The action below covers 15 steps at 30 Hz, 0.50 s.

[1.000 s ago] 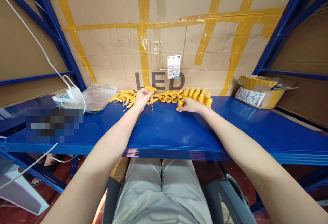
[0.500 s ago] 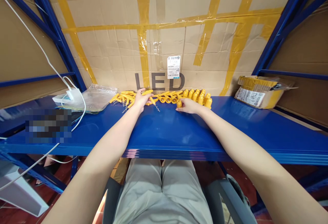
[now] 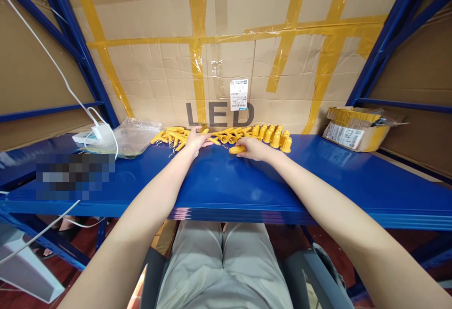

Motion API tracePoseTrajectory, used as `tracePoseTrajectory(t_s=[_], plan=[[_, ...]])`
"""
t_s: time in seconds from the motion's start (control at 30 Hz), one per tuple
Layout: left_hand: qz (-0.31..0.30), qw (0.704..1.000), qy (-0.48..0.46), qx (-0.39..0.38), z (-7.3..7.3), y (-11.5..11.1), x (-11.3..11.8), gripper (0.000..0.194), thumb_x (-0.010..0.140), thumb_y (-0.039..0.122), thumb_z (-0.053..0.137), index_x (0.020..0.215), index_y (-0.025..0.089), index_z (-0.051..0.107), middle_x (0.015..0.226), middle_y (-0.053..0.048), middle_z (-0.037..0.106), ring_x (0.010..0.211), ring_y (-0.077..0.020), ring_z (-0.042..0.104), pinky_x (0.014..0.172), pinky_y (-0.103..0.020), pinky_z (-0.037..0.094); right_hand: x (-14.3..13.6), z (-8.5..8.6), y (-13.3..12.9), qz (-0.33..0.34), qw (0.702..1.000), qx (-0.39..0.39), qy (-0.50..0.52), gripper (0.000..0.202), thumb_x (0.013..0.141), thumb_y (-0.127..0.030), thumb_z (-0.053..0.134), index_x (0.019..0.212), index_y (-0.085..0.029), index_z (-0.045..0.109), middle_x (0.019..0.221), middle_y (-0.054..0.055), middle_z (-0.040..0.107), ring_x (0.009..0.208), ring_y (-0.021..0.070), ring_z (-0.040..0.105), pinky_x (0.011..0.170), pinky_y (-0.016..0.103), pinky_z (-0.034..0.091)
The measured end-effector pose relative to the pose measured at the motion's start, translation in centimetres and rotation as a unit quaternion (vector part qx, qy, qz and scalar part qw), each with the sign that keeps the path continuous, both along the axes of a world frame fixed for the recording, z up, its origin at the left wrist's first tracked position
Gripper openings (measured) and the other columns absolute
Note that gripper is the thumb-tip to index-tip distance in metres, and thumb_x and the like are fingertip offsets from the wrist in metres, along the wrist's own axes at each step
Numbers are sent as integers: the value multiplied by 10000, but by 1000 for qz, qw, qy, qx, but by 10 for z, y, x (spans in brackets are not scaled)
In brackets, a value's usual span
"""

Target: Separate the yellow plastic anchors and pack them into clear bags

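Yellow corkscrew (image 3: 213, 141), yellow cap (image 3: 237, 150) — both hands (image 3: 194, 142) (image 3: 254, 149) angled inward

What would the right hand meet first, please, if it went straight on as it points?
Probably the metal spiral beside the left hand, the held yellow cap leading; depth is unclear.

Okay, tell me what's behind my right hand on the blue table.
Upright yellow caps stand behind your right hand, slightly rightward; beyond them rises taped cardboard. Whatever the hand itself covers can't be seen.
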<state>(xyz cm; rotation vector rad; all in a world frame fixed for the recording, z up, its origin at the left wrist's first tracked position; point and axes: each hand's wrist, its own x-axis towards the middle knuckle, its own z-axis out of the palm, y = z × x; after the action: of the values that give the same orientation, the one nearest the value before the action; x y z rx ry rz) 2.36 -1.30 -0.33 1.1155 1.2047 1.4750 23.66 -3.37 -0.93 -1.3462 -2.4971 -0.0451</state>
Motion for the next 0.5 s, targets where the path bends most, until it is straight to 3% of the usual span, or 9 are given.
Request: tracePoseTrajectory(t_s=[0.5], plan=[[-18, 1000, -11, -10, -6, 3, 4, 462, 714, -23, 646, 1066, 179, 425, 944, -47, 594, 692, -128, 675, 670, -316, 606, -1, 1, -4, -9, 1000, -24, 0, 300, 797, -351, 615, 1018, -153, 653, 1045, 85, 683, 946, 230, 627, 777, 270, 441]])
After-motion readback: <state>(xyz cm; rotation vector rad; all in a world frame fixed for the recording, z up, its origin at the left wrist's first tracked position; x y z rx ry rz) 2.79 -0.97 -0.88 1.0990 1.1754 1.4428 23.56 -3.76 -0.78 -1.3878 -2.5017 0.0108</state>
